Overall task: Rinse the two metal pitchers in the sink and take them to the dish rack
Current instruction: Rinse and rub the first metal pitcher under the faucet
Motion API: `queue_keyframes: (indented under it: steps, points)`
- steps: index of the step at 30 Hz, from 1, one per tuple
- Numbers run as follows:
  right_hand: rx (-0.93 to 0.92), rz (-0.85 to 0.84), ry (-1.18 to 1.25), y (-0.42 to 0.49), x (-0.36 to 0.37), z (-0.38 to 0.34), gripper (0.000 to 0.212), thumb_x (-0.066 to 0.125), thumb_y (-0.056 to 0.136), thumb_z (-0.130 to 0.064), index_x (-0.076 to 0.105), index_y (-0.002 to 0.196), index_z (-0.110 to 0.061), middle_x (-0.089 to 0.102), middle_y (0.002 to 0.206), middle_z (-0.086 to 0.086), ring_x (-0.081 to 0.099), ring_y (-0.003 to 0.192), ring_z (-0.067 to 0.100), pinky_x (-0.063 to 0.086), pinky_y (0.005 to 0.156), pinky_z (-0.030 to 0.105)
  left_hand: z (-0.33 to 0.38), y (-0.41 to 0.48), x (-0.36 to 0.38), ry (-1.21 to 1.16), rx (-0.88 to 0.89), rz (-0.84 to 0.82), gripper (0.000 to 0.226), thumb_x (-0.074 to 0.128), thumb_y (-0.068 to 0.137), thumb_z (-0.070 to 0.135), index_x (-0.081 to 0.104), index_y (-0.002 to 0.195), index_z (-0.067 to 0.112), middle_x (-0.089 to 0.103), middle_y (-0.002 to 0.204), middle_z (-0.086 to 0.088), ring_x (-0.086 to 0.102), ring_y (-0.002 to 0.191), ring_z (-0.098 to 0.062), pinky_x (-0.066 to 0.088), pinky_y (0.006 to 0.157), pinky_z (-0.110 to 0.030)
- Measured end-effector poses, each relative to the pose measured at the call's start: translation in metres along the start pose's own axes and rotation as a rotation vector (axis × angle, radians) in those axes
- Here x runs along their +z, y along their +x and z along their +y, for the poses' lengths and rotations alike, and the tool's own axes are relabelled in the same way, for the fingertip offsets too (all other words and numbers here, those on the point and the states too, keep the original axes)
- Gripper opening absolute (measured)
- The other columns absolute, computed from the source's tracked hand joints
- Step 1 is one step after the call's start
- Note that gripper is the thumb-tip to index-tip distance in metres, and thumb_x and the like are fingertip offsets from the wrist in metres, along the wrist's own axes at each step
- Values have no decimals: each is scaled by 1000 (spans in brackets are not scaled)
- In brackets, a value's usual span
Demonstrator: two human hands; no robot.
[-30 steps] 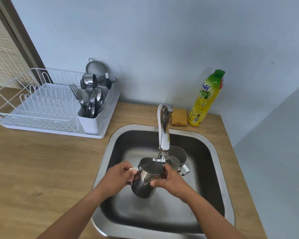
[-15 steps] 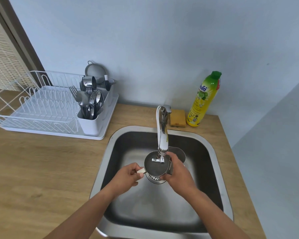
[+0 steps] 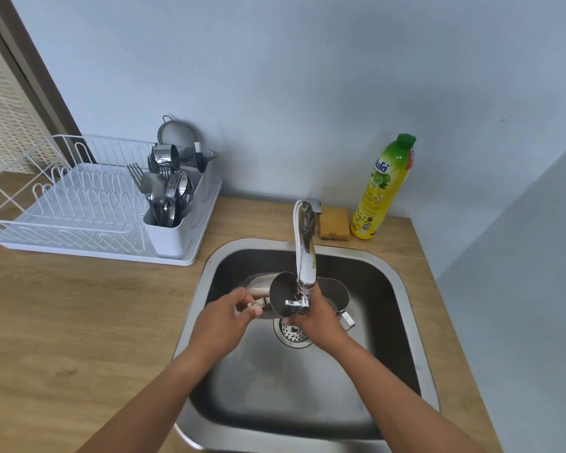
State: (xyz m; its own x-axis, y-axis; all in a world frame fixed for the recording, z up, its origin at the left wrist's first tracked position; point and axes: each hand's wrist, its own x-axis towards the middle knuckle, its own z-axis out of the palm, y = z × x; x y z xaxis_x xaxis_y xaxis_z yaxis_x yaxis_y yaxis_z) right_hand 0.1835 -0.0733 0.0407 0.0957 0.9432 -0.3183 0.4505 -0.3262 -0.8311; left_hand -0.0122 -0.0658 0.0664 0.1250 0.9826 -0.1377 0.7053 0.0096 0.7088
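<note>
Under the tap spout I hold one metal pitcher (image 3: 283, 297) over the sink (image 3: 402, 322), its open mouth turned toward me. My left hand (image 3: 224, 322) grips its handle on the left. My right hand (image 3: 317, 318) clasps its right side and bottom. The second metal pitcher (image 3: 335, 291) stands upright in the sink just behind my right hand, partly hidden, its handle sticking out to the right. The white dish rack (image 3: 79, 210) sits on the counter at the left.
The chrome tap (image 3: 304, 250) arches over the sink's back rim. A cutlery holder (image 3: 170, 230) full of forks and spoons fills the rack's right end. A sponge (image 3: 334, 223) and a yellow soap bottle (image 3: 383, 191) stand behind the sink. The drain strainer (image 3: 291, 333) lies below my hands.
The pitcher has been lifted and tipped from upright to mouth-toward-me under the spout. Both hands moved up and back with it.
</note>
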Motion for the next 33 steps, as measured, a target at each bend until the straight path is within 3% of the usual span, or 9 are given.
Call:
queue_keyframes:
  steps: [3,6,9,11,14,19,23,27,33]
  points:
    - [53,-97,94,0,11,6,70,85,69,-7,46,124,-25,65,121,-3,60,114,18,46,96,27,3,-3,-12,149,43,23,14,56,93,44,58,90,31,69,82,11,63,77,-11,54,70,-32]
    - [81,-179,117,-4,19,15,68,86,68,-18,54,127,-16,68,121,-3,60,117,11,47,100,28,1,-4,-18,285,60,18,15,48,96,47,52,93,33,66,81,11,61,71,-12,49,61,-28]
    - [96,-184,146,-16,20,19,63,86,70,-21,54,124,-19,67,120,-5,60,115,9,45,103,30,-5,-4,-20,278,17,-8,20,44,97,48,54,93,31,69,81,10,63,71,-13,47,63,-30]
    - [101,-168,177,-25,18,22,59,85,72,-17,52,121,-21,65,118,-5,60,114,9,46,100,27,-13,-4,-18,159,-46,-73,24,45,97,47,57,91,28,71,80,9,67,74,-12,55,74,-36]
    - [92,-136,203,-35,10,24,58,85,74,-19,51,121,-21,66,117,-2,63,110,10,51,96,26,-17,-8,-11,-269,-216,-217,22,49,98,38,58,89,21,77,86,3,74,78,-21,58,78,-43]
    - [77,-23,55,-50,-10,18,70,84,64,-48,49,122,-31,66,113,-10,63,110,10,51,97,31,-17,-13,9,-648,-374,-421,23,46,102,31,57,101,11,77,98,-10,74,92,-32,59,77,-43]
    - [43,84,-143,-57,-25,10,81,77,53,-68,44,123,-45,63,118,-15,58,113,15,50,100,41,-14,-9,28,-849,-416,-535,19,44,103,28,52,95,13,75,108,-16,71,101,-34,60,73,-39]
    - [-59,167,-339,-61,-39,-4,79,80,65,-54,42,133,-41,55,125,-15,51,118,12,30,103,33,-9,-4,45,-927,-365,-595,15,43,104,22,51,98,10,73,104,-13,71,103,-30,61,75,-37]
    - [-129,167,-343,-56,-48,-6,80,85,70,-29,39,134,-44,50,127,-19,49,117,6,24,110,38,-3,9,55,-860,-284,-493,12,49,101,11,60,102,7,69,117,-20,67,111,-24,59,86,-37]
